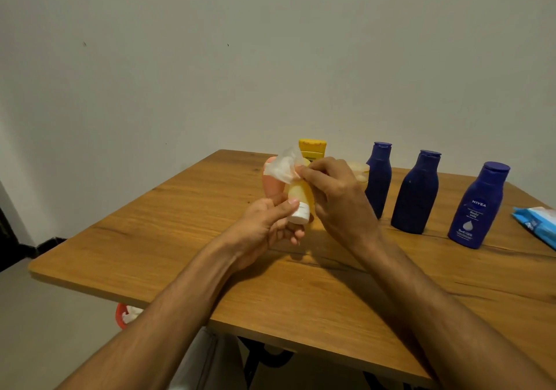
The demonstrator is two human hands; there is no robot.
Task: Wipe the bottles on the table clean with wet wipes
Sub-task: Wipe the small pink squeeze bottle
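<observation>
My left hand (272, 224) grips a small yellow bottle (298, 197) by its white cap end, holding it tilted above the table (180, 239). My right hand (334, 197) pinches a thin white wet wipe (282, 165) against the bottle's upper end. Behind them stand a pink bottle (272, 183) and a yellow-capped bottle (312, 148), both partly hidden. Three dark blue bottles stand in a row to the right: one (378, 179) at the back, one (416, 192) in the middle, and a labelled one (477, 206) nearest.
A blue wet-wipe pack (538, 224) lies at the table's right edge. A pale jar (359, 171) shows behind my right hand. Under the table's left front edge sits a red bin (122, 316) with crumpled white wipes. A plain wall stands behind the table.
</observation>
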